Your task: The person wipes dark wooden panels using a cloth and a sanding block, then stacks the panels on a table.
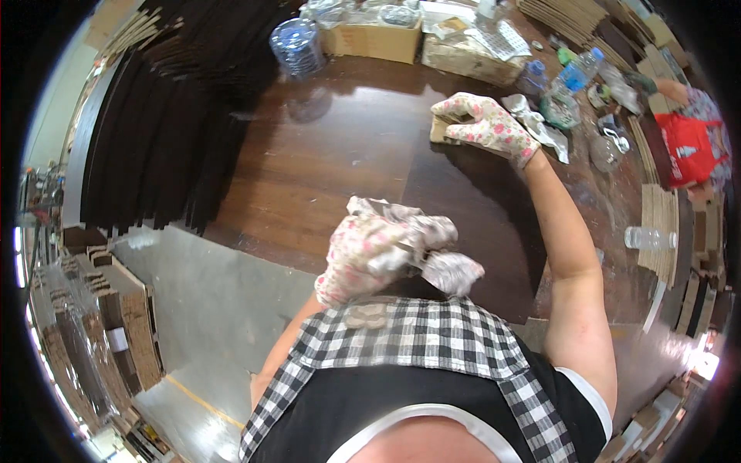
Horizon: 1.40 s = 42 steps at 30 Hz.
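A floral-patterned glove covers my left hand (355,251), which is closed on a crumpled, stained cloth (444,251) close to my apron. The cloth is slightly blurred at its loose end. My right hand (490,127), in a matching glove, reaches out to the far right. Its fingers curl round a small tan block (441,133), whose material I cannot make out and which is partly hidden by the glove. Under both hands lies a glossy dark brown panel (332,166). Beside my right wrist is a crumpled white cloth or paper (540,127).
Stacked dark boards (154,139) fill the left side. Along the back stand a clear plastic container (297,50), a cardboard box (370,42) and a whitish box (471,62). Bottles (579,73) crowd the right, with another person's hand (641,83) beyond and a lying clear bottle (650,238) nearer.
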Available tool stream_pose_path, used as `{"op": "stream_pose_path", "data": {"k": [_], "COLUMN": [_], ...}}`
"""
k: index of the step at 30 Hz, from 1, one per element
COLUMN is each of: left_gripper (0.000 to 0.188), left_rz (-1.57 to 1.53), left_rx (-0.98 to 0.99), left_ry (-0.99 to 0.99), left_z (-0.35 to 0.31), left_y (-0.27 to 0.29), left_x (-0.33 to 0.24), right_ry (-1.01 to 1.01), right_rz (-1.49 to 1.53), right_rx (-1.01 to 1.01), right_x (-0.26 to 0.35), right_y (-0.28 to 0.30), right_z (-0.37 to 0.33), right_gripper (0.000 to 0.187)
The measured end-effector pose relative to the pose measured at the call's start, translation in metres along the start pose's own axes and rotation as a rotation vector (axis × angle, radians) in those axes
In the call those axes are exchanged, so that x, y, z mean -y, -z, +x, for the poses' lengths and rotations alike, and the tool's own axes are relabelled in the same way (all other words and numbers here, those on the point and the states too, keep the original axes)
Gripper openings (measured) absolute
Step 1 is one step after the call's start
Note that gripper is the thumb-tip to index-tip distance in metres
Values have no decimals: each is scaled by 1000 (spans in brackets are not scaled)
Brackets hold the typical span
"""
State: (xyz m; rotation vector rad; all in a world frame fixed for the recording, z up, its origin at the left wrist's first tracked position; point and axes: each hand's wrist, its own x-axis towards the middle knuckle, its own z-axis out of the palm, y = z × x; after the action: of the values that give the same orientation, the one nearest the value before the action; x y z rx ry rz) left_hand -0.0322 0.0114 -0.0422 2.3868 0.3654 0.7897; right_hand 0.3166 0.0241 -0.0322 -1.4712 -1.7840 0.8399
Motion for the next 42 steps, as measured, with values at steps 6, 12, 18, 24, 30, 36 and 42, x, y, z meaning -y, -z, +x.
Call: {"op": "stream_pose_path", "data": {"k": [6, 12, 18, 24, 30, 36, 42], "left_gripper": [54, 40, 35, 32, 31, 21, 25], "left_rz": [-57, -26, -21, -84, -169, -491, -756], "left_rx": [-27, -97, -162, -126, -146, 13, 74], "left_ry": [-150, -110, -144, -58, 53, 233, 324], "left_z": [10, 1, -4, -10, -21, -5, 19], "left_y": [-33, -47, -57, -57, -60, -47, -58], "left_x": [-4, 5, 15, 20, 33, 40, 52], "right_ry": [-386, -579, -435, -535, -625, -661, -286], "right_rz": [110, 67, 22, 208, 202, -648, -533], "right_rx": [-100, -587, -891, -750, -985, -1262, -895], "right_x": [-21, -15, -23, 75, 137, 121, 130], "right_y": [82, 88, 12, -78, -145, -211, -257], "right_z": [-150, -221, -243, -336, -388, -320, -244], "right_gripper": [38, 41, 43, 39, 46, 56, 58]}}
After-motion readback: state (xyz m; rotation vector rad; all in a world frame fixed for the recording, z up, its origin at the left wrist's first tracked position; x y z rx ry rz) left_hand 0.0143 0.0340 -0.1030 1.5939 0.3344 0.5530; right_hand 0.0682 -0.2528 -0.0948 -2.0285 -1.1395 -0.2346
